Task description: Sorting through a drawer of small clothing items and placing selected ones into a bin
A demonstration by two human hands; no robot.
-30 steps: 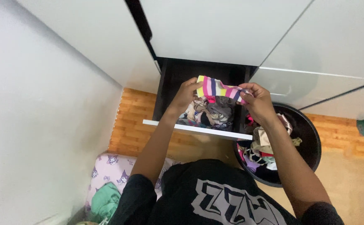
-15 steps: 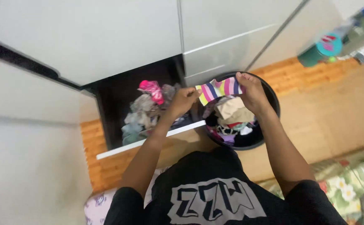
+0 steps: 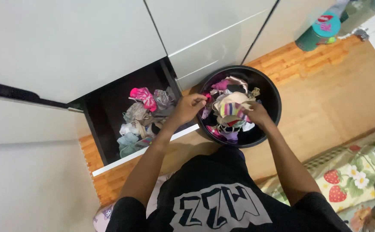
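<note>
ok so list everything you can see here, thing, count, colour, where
striped garment: one, pink, yellow and purple, on the pile in the tub, in the right hand
tub: one, black, round, on the floor right of the drawer
drawer: one, dark inside with white front, pulled open, holding mixed small clothes
cabinet fronts: white, behind drawer and tub
floor: wood, tan
container: one, teal, upper right
floral cloth: one, strawberry print, lower right
left hand: at the tub's left rim, pinching clothing
right hand: in the tub, gripping the striped garment

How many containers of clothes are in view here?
2: the open dark drawer on the left under the left hand, and the round black basket where the right hand rests.
</note>
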